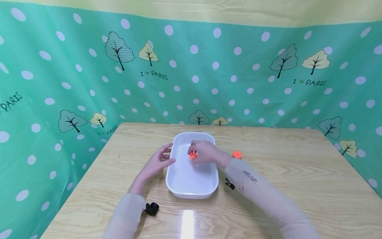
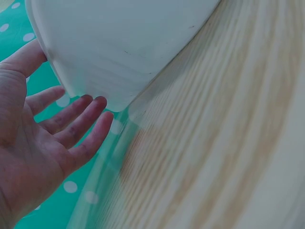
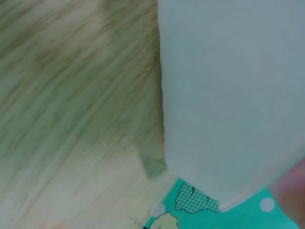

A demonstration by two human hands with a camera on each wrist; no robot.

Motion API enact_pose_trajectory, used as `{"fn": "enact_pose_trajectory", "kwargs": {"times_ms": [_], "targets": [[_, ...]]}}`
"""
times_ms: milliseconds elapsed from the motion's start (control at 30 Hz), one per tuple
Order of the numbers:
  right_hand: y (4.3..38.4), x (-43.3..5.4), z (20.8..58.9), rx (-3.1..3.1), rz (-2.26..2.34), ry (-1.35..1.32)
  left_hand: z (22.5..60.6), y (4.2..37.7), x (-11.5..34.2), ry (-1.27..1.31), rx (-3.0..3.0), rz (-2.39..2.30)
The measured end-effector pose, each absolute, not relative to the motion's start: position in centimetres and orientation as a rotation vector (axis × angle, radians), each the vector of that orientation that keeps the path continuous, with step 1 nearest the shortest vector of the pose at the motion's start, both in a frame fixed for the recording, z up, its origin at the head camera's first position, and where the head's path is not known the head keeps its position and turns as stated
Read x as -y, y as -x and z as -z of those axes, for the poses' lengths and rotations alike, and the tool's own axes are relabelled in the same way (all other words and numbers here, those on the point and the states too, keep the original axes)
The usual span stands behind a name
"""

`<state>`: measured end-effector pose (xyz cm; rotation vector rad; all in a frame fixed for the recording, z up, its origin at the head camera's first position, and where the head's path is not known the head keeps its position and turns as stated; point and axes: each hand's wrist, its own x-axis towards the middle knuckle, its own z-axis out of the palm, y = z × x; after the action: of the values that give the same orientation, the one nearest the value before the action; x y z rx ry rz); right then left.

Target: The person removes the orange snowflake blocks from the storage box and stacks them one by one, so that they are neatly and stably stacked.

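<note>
A white rectangular plastic basin (image 1: 191, 179) stands on the table. My left hand (image 1: 156, 163) is at its left side, thumb on the rim and relaxed fingers along the outer wall; in the left wrist view the fingertips (image 2: 99, 101) lie close to that wall. Over the inside of the basin, my right hand (image 1: 204, 152) curls its fingers round a small orange piece (image 1: 193, 155) with whitish marks; its exact kind is too small to tell. Only an edge of the right hand (image 3: 291, 191) shows in the right wrist view, with the basin wall (image 3: 228, 95) hiding the rest.
Another small round orange piece (image 1: 237, 155) lies on the wooden table (image 1: 283, 172), right of the basin, beyond the right forearm. Black wrist devices (image 1: 152, 209) sit at both cuffs. A green dotted curtain (image 1: 191, 73) hangs behind and to the left of the table.
</note>
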<state>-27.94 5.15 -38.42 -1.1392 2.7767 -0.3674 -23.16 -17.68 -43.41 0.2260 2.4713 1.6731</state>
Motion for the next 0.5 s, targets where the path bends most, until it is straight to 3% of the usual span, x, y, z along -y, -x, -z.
{"fn": "enact_pose_trajectory", "kwargs": {"times_ms": [500], "targets": [[27.1,-9.1,36.9,-2.839,0.530,1.200,42.4,22.7,17.4,-0.217,-2.426,-1.719]]}}
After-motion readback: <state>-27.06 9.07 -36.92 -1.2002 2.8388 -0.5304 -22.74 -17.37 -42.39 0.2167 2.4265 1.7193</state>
